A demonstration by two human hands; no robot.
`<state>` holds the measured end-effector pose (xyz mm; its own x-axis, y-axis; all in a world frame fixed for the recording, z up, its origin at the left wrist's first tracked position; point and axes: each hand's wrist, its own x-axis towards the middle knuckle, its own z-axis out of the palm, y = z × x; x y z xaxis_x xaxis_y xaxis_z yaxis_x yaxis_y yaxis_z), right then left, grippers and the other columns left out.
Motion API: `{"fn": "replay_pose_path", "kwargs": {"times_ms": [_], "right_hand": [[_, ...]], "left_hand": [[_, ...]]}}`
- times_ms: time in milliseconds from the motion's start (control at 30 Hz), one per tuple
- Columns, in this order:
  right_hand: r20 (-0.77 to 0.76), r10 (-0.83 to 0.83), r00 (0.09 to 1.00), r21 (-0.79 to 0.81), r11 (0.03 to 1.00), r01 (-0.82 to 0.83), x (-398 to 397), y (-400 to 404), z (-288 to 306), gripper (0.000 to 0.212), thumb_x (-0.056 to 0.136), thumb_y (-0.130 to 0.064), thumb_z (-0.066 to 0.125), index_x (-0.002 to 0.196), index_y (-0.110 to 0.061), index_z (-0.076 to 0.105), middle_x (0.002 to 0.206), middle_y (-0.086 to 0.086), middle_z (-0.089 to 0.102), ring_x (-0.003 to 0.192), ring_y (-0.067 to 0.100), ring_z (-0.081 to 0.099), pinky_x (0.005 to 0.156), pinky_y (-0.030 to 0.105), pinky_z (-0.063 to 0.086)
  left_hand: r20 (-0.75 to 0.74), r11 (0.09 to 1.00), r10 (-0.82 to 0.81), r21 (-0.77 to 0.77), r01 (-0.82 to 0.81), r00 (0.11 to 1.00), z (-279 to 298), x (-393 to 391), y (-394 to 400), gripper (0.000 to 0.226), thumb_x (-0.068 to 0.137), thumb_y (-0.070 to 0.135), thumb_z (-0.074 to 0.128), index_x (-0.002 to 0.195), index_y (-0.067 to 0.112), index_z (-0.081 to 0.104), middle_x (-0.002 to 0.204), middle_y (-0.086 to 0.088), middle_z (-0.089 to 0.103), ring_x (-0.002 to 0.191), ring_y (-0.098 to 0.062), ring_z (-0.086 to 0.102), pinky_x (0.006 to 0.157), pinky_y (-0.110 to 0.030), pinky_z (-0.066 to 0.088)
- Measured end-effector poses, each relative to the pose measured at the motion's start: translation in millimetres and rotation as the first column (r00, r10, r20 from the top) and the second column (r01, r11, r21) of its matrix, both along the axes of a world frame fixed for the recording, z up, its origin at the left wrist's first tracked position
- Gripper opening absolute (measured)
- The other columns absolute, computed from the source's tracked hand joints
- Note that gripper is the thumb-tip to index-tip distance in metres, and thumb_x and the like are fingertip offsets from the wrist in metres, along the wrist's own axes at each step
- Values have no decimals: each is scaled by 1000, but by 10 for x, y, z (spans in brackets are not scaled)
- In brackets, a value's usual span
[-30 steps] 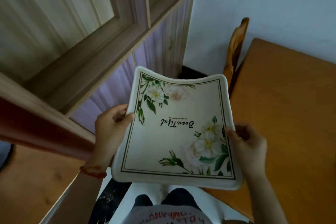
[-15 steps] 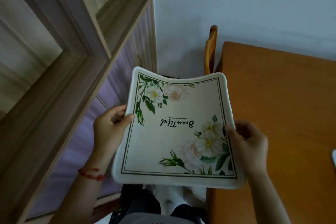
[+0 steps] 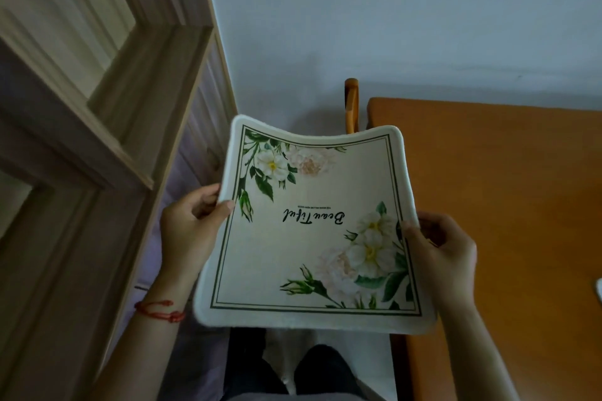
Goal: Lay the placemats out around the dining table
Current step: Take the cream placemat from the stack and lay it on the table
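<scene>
A cream placemat (image 3: 309, 247) with white flowers, green leaves and the word "Beautiful" printed upside down hangs in the air in front of me, sagging in the middle. My left hand (image 3: 192, 228) pinches its left edge, thumb on top. My right hand (image 3: 439, 251) grips its right edge the same way. The orange-brown dining table (image 3: 508, 205) lies to the right; the mat's right side overlaps the table's left edge from above. How many mats I hold cannot be told.
A wooden chair back (image 3: 351, 104) stands at the table's far left corner against the pale wall. A light wooden cabinet frame (image 3: 97, 127) fills the left side. A white object (image 3: 598, 291) shows at the right edge on the table. My legs are below the mat.
The view has swung to the right: the cabinet slid left and more of the wall and table came in. Both hands keep the same hold on the mat.
</scene>
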<state>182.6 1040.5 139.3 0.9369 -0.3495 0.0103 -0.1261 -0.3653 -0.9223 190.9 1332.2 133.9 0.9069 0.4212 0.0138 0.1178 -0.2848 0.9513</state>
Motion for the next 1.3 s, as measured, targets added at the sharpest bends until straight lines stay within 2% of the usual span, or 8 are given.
{"fn": "replay_pose_path", "kwargs": {"times_ms": [133,367,467,833,900,1033,1133,1300], "right_hand": [[-2,-15,1000,6,1000,15,380,-42,1,11,81,-14,66,90,-20,63,81,-6,67,66,1,64,49,15,52],[28,-49,998,33,998,48,1068,-205,-11,14,81,-13,66,89,-23,61,82,-7,66,67,0,64,50,14,51],[29,-76,997,48,996,74,1293,-316,21,14,81,-12,65,87,-24,61,81,-7,66,66,0,65,49,14,51],[39,-286,957,72,957,283,1822,-641,21,13,81,-9,65,90,-19,62,80,-5,67,65,2,65,48,14,51],[42,-358,933,83,932,354,1873,-679,24,14,81,-7,65,91,-16,62,79,-6,66,64,-1,64,47,11,48],[20,-511,859,92,857,508,1927,-728,11,15,81,-7,64,94,-14,62,79,-6,65,64,-1,64,47,11,48],[-1,-623,782,100,778,620,1913,-695,-17,15,81,-8,63,93,-17,61,82,-5,66,67,2,65,50,15,52],[-7,-779,627,101,623,775,1890,-543,-51,15,81,-5,64,92,-15,60,80,-4,64,65,-1,64,48,11,49]], "left_hand": [[4,1000,-15,6,15,1000,-14,463,-19,30,78,4,67,108,6,66,88,-1,70,74,-4,66,68,-15,53],[28,998,-49,-29,50,998,6,1275,-233,28,78,-1,65,104,9,66,84,-1,70,69,0,65,64,-13,52],[4,994,-77,-72,77,997,0,1600,-334,27,78,1,65,101,15,66,74,8,71,66,-1,66,58,-12,51],[15,961,-270,-57,271,963,79,2738,-852,30,79,-2,63,105,12,63,82,3,66,65,-5,65,59,-12,52],[9,939,-340,-45,340,940,70,2971,-962,28,79,-1,64,104,11,64,81,6,68,68,-11,66,62,-15,54],[-9,861,-508,-25,508,861,54,3467,-1236,29,78,1,66,99,21,65,69,24,69,66,2,66,59,-10,51],[-27,793,-609,-36,608,793,29,3801,-1458,30,77,-1,66,103,13,65,72,16,69,63,5,64,59,-8,49],[-44,655,-754,13,755,655,-8,4206,-1807,27,76,-1,67,102,7,67,83,-4,69,59,4,62,61,-10,51]]}}
